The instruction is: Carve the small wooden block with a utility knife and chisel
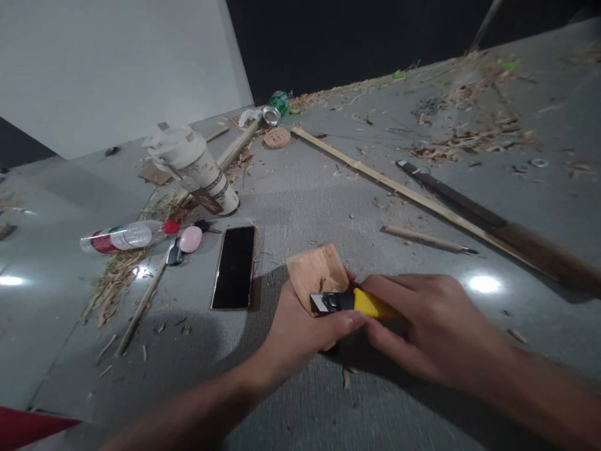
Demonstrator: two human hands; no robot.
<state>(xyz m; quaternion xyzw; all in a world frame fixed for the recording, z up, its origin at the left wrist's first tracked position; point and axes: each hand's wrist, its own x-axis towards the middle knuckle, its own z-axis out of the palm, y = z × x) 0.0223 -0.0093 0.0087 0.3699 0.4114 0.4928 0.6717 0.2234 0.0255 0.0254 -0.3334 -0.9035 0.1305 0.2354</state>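
The left hand [300,327] grips the wood block [310,266], its thumb on the knife [369,304]; the right hand [429,319] clasps the handle. Shaping appears partial (the upper face looks uneven).

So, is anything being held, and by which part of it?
The right hand holds a knife by its yellow handle; the left hand holds a wood block by its near end.

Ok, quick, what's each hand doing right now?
Left hand: closed on the wood block, thumb at the knife.
Right hand: closed around the yellow knife handle.
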